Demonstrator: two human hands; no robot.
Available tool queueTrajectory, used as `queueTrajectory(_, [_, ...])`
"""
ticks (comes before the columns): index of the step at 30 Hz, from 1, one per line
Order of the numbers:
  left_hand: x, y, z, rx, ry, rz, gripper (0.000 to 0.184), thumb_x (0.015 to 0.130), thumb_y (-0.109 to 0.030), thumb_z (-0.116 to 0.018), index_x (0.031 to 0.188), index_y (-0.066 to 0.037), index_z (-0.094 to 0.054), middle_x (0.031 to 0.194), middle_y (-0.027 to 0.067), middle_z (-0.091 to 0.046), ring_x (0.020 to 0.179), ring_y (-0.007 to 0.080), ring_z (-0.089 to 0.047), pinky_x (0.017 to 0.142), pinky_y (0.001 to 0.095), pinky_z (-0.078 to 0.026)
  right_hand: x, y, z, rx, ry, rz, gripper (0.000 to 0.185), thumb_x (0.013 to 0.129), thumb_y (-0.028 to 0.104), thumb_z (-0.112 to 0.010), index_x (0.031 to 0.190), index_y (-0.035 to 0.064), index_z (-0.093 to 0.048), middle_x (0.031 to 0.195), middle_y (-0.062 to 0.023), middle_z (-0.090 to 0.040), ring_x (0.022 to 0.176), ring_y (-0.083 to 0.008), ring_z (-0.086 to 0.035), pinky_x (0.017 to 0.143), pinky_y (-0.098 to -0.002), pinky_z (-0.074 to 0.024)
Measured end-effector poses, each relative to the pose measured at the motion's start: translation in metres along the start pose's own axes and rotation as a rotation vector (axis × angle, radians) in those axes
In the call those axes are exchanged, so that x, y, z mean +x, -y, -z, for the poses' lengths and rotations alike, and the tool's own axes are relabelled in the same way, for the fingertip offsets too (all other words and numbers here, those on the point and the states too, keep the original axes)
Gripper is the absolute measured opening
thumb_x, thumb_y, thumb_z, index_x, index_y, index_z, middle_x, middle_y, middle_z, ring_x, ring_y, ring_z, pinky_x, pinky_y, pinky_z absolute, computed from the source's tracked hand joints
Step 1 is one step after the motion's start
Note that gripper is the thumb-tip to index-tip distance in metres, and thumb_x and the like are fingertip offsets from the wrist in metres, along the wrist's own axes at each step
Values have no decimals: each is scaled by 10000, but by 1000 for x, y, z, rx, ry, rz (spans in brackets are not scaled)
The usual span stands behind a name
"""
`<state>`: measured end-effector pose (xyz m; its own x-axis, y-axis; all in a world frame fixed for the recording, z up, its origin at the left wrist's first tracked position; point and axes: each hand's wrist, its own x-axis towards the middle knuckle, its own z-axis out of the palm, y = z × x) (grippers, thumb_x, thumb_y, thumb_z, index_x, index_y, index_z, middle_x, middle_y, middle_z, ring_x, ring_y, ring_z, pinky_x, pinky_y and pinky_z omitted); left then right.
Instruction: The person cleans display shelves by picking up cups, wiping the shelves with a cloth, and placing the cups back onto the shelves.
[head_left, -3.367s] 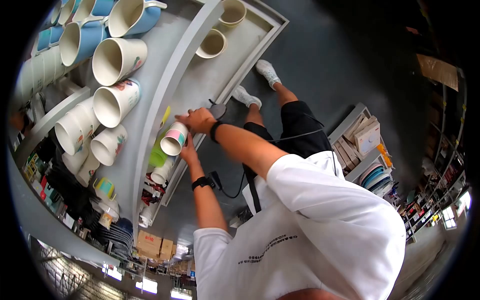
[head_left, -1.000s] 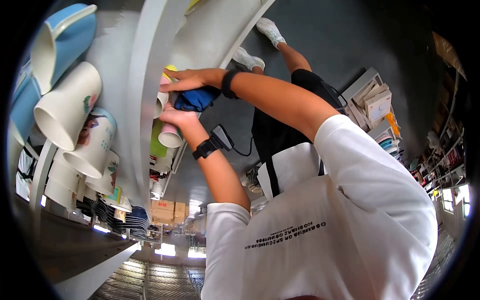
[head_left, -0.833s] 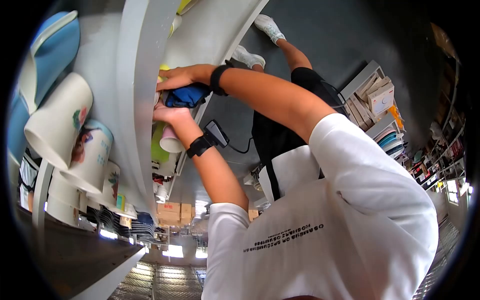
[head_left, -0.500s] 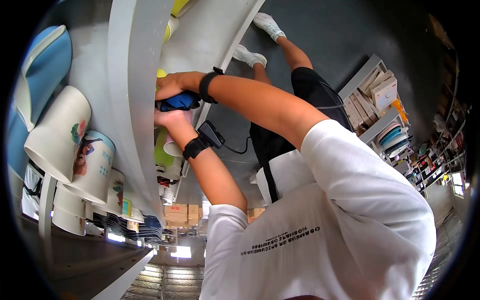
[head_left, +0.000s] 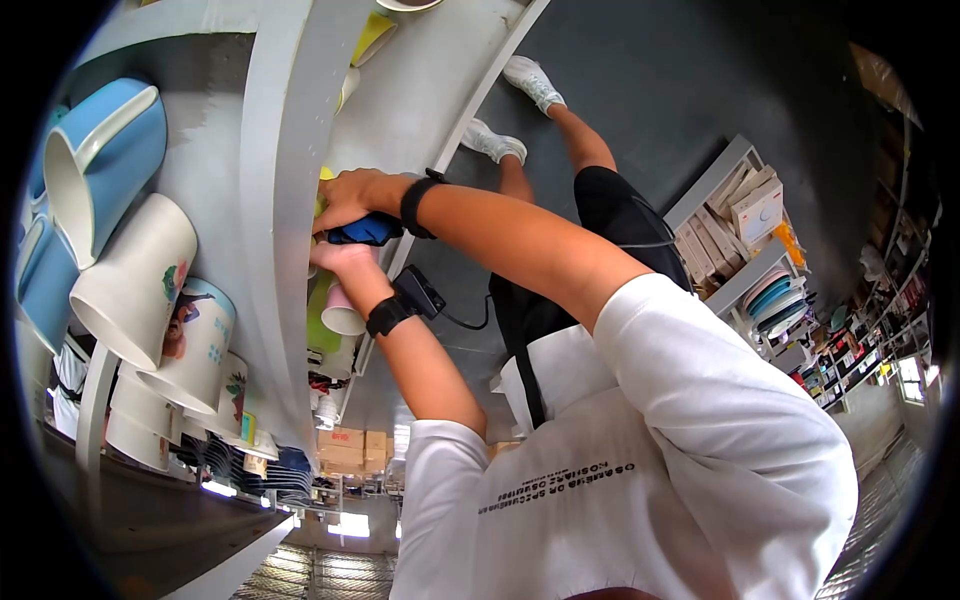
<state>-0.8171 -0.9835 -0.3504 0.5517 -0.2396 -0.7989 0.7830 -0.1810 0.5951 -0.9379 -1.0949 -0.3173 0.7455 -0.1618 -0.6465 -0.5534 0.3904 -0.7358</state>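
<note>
My right hand point(head_left: 352, 197) reaches in at the edge of a white shelf, its fingers bent around a crumpled dark blue cloth point(head_left: 366, 230). Just below it in the head view, my left hand point(head_left: 343, 258) is turned palm up against the same spot, its fingertips hidden behind the shelf's edge. A green-yellow item shows in part between the hands. Close to my left wrist lies a pink cup point(head_left: 343, 310), with a green cup point(head_left: 322, 312) beside it. Black bands circle both wrists, and a small black device point(head_left: 420, 290) is on the left one.
On the nearer shelf point(head_left: 222, 150) stand a blue pitcher point(head_left: 125, 150), a white flowered cup point(head_left: 140, 280) and a printed cup point(head_left: 195, 345). Yellow cups point(head_left: 372, 38) lie farther along. Boxes point(head_left: 755, 210) and stacked plates point(head_left: 775, 300) fill a rack behind me. Cardboard boxes point(head_left: 342, 450) stand in the distance.
The whole view has shifted slightly, so shelf and cups sit lower in it. My right hand's fingers look a little more spread, and both hands stay together at the blue cloth.
</note>
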Motion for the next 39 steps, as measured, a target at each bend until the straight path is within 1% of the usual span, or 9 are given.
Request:
queueTrajectory(15, [5, 8, 21, 93, 115, -9, 741, 974, -564, -293, 1507, -51, -333, 1492, 209, -407, 1372, 385, -410, 1126, 546, -352, -1, -22, -9, 68, -29, 61, 1193, 677, 818, -608, 1584, 138, -237, 1390, -248, -553, 1220, -386, -586, 1014, -429, -468])
queueTrajectory(17, [-21, 7, -2, 117, 129, 8, 745, 974, -568, -295, 1503, -44, -333, 1494, 215, -401, 1375, 382, -408, 1133, 544, -343, -2, -29, -12, 75, -174, 76, 971, 742, 752, -629, 1434, 95, -451, 1145, -239, -681, 1055, -395, -654, 908, -417, -503])
queueTrajectory(19, [-48, 11, -24, -34, -246, 68, 745, 977, -584, -300, 1491, -46, -348, 1499, 218, -396, 1391, 367, -391, 1164, 541, -295, -9, -42, -5, 103, -247, 106, 838, 788, 710, -626, 1324, 76, -510, 1080, -231, -693, 1021, -385, -660, 882, -410, -506])
queueTrajectory(22, [-45, 26, -14, 167, -278, 5, 715, 974, -609, -372, 1462, -87, -402, 1534, 197, -325, 1311, 383, -464, 1102, 557, -372, -36, -55, 7, 182, -381, 115, 528, 920, 570, -605, 988, 47, -572, 856, -167, -683, 865, -303, -660, 782, -378, -501])
queueTrajectory(25, [-95, 49, -56, 309, 46, 99, 690, 943, -630, -474, 1358, -79, -493, 1403, 152, -462, 1274, 303, -501, 1061, 453, -420, -59, -78, 11, 390, -467, 211, 493, 952, 528, -564, 962, 35, -569, 822, -181, -661, 778, -307, -641, 736, -401, -497])
queueTrajectory(26, [-103, 58, -63, 354, 266, 160, 662, 933, -617, -526, 1314, -76, -523, 1353, 135, -506, 1260, 273, -516, 1043, 410, -435, -71, -79, 11, 376, -485, 247, 452, 974, 490, -538, 992, 40, -578, 887, -204, -674, 840, -334, -651, 785, -409, -499])
queueTrajectory(30, [-116, 82, -75, 624, 346, -53, 290, 956, -347, -650, 1018, -64, -641, 1023, 51, -633, 970, 146, -585, 855, 306, -489, -116, -96, 38, 287, -428, 275, 381, 1014, 392, -472, 1087, 44, -609, 1012, -225, -686, 985, -387, -645, 877, -431, -494])
queueTrajectory(34, [-111, 92, -99, 621, 346, -4, 206, 921, -277, -660, 880, -77, -638, 900, 29, -634, 854, 150, -621, 784, 300, -513, -159, -83, 69, 212, -355, 220, 406, 994, 384, -563, 1146, 12, -621, 1111, -166, -673, 954, -284, -649, 870, -365, -494])
queueTrajectory(39, [-122, 99, -159, 620, 274, -14, 219, 891, -264, -673, 912, -51, -631, 885, 46, -624, 854, 172, -629, 734, 318, -523, -156, -95, 88, 487, -954, 279, 673, 828, 327, -793, 1339, 39, -465, 1048, -181, -669, 816, -266, -693, 753, -356, -559])
